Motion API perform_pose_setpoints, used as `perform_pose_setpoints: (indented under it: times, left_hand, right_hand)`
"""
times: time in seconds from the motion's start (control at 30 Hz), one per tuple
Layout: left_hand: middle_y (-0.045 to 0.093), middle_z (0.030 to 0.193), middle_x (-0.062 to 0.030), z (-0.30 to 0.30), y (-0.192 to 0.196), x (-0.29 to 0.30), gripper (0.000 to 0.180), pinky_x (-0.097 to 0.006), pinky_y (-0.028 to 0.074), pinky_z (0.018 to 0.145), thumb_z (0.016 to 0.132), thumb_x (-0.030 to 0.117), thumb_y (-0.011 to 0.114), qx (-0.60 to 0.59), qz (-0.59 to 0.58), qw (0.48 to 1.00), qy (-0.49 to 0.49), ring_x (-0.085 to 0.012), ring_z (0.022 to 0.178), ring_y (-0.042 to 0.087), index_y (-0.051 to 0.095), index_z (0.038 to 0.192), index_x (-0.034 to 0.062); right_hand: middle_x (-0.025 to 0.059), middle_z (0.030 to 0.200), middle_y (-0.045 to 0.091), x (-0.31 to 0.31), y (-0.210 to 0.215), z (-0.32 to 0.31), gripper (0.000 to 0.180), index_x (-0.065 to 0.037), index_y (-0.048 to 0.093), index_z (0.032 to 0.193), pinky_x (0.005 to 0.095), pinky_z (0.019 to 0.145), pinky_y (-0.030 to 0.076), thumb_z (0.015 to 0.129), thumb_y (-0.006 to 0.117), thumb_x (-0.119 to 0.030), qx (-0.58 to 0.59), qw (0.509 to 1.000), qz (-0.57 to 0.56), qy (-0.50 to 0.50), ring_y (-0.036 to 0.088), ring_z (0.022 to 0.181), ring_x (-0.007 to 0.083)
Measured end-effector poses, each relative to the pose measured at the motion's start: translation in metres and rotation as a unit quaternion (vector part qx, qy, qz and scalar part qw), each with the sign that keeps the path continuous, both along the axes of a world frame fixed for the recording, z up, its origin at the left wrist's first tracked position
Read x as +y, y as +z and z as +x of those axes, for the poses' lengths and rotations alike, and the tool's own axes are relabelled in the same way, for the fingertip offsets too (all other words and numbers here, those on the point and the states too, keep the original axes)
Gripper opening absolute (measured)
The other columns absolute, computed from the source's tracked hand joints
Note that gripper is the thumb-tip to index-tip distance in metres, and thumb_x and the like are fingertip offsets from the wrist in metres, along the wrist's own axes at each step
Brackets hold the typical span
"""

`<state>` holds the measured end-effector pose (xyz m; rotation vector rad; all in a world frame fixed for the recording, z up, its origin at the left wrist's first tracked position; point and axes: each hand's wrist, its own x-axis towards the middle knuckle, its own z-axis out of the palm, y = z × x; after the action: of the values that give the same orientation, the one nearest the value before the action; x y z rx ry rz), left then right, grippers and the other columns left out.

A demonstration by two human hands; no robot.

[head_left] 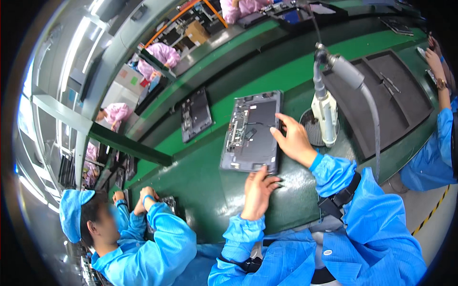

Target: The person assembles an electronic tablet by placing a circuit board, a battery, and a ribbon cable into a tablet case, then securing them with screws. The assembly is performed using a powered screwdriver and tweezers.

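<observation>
An opened laptop base [257, 117] lies in front of me, its dark inside facing up. A circuit board [237, 128] runs along its left part, and a short black cable crosses the middle. My right hand [296, 142] is at the base's right edge, thumb over the inner side and index finger on the rim. At the near edge, close to the right corner, the fingertips of my left hand [257, 193] touch the frame. Its other fingers are bent beside the corner. What lies under the base is hidden.
A white-handled hanging tool [325, 117] stands right of the base, beside a dark foam tray [381, 109] with thin tools. Another laptop base [196, 115] sits on the green conveyor [224, 107]. A co-worker [138, 233] is at my left; another's arm [441, 90] reaches in at right.
</observation>
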<state>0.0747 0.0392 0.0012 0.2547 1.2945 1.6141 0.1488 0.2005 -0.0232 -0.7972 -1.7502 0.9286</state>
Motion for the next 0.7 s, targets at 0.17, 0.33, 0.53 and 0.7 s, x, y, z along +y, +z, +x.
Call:
perform_pose_setpoints:
  times: [0.17, 0.33, 0.53, 0.7]
  left_hand:
    - [0.054, 0.124, -0.0208, 0.041, 0.004, -0.015, 0.034, -0.032, 0.05, 0.077, 0.095, 0.025, 0.049, -0.192, 0.1, 0.966, -0.144, -0.0255, 0.095, 0.062, 0.052, 0.119, 0.0021]
    - [0.067, 0.092, -0.012, 0.03, 0.024, -0.02, 0.028, -0.021, 0.048, 0.054, 0.092, 0.02, 0.055, -0.003, 0.017, 0.951, -0.308, -0.0128, 0.07, 0.063, 0.058, 0.112, -0.0002]
    - [0.061, 0.069, 0.0003, -0.05, 0.043, -0.005, 0.012, -0.019, 0.04, 0.052, 0.089, 0.01, 0.06, 0.428, 0.092, 0.897, 0.054, -0.0036, 0.058, 0.052, 0.065, 0.088, -0.0011]
    - [0.056, 0.065, 0.003, -0.068, 0.009, 0.004, 0.011, -0.017, 0.034, 0.048, 0.086, 0.007, 0.063, 0.535, 0.08, 0.837, 0.087, -0.0009, 0.056, 0.045, 0.065, 0.086, -0.0043]
  right_hand:
    - [0.0179, 0.124, 0.056, 0.003, 0.01, 0.007, 0.035, -0.01, 0.061, 0.115, 0.0408, 0.093, 0.044, 0.08, 0.057, -0.004, -0.098, 0.993, 0.041, 0.054, 0.056, 0.108, 0.0352]
    - [0.0146, 0.128, 0.053, 0.003, 0.014, 0.014, 0.032, -0.009, 0.063, 0.11, 0.042, 0.096, 0.042, 0.079, 0.059, -0.003, -0.131, 0.977, 0.166, 0.007, 0.05, 0.117, 0.0334]
    - [0.006, 0.121, 0.059, -0.012, 0.022, 0.012, 0.029, -0.007, 0.065, 0.104, 0.0428, 0.1, 0.041, 0.076, 0.061, -0.004, -0.208, 0.898, 0.352, 0.165, 0.05, 0.116, 0.0301]
    - [0.0035, 0.112, 0.061, -0.012, 0.025, 0.014, 0.029, -0.008, 0.065, 0.103, 0.0449, 0.103, 0.037, 0.074, 0.063, -0.007, -0.234, 0.875, 0.378, 0.194, 0.05, 0.113, 0.0278]
